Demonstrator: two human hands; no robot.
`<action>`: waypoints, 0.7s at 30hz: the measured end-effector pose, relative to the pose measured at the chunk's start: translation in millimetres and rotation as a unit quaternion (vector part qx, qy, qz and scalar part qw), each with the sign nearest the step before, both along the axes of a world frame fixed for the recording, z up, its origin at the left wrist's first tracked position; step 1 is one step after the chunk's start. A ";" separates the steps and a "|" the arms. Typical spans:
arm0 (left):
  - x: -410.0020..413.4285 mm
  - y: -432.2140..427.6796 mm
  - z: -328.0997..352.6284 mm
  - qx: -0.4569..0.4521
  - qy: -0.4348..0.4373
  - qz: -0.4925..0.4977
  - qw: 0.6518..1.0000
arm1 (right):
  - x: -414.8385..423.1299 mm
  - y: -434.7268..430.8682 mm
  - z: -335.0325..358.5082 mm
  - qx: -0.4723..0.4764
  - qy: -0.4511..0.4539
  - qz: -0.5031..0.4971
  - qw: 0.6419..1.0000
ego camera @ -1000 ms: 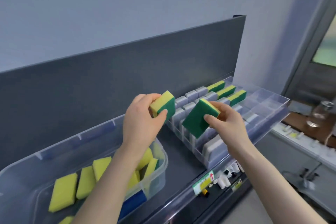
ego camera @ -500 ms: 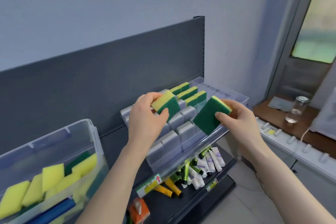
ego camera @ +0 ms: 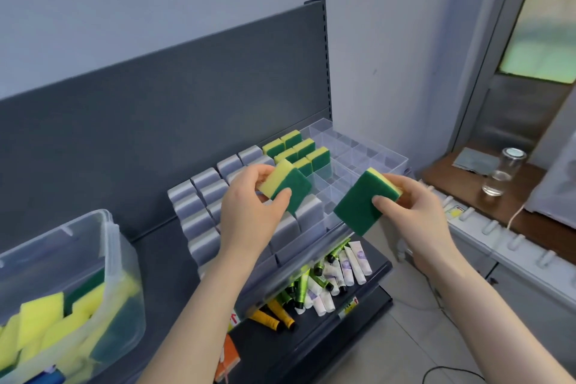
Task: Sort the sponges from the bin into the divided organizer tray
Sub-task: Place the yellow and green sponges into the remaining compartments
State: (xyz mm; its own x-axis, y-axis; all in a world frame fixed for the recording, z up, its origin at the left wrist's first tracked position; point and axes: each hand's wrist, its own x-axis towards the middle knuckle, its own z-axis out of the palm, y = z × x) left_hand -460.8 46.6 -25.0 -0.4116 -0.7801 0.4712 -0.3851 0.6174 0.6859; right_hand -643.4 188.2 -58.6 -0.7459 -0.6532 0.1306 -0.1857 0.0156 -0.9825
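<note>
My left hand (ego camera: 249,215) grips a yellow-and-green sponge (ego camera: 288,184) over the middle of the clear divided organizer tray (ego camera: 374,159). A second yellow-and-green sponge (ego camera: 361,203) is pinched in my right hand (ego camera: 417,215), green face toward me, just off the tray's front right edge. The tray holds several grey sponges (ego camera: 202,196) on its left and several green-and-yellow sponges (ego camera: 299,150) at the back; its right compartments stand empty. The clear bin (ego camera: 118,259) at lower left contains several yellow sponges (ego camera: 43,315).
The tray and bin rest on a dark shelf with a grey back panel (ego camera: 156,109). A lower shelf carries tubes (ego camera: 336,271). To the right, a glass jar (ego camera: 501,174) stands on a brown ledge, above a white counter (ego camera: 498,237).
The view has swung right, so the bin has slid toward the left edge. Both hands, each with its sponge, have moved right along the tray toward the empty compartments.
</note>
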 end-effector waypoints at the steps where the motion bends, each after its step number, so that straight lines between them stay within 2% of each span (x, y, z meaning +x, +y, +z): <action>1: -5.8 -5.5 -1.2 0.002 0.003 0.000 1.000 | -4.7 -4.6 -1.2 -0.001 -0.002 -0.002 1.000; 10: -56.6 -61.6 -5.4 0.029 0.059 0.035 0.997 | -51.2 -63.2 8.8 0.000 0.006 -0.002 1.000; 21: -81.4 -102.3 -20.6 0.060 0.050 0.052 0.996 | -97.7 -123.8 8.1 0.014 0.045 0.018 0.999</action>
State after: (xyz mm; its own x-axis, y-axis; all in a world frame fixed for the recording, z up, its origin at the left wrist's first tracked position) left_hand -542.2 -55.7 -45.6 -0.2806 -0.8696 0.4063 -0.3682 0.4885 0.7911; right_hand -741.2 64.4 -50.5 -0.7073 -0.6843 0.1772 -0.2748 0.0353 -0.9609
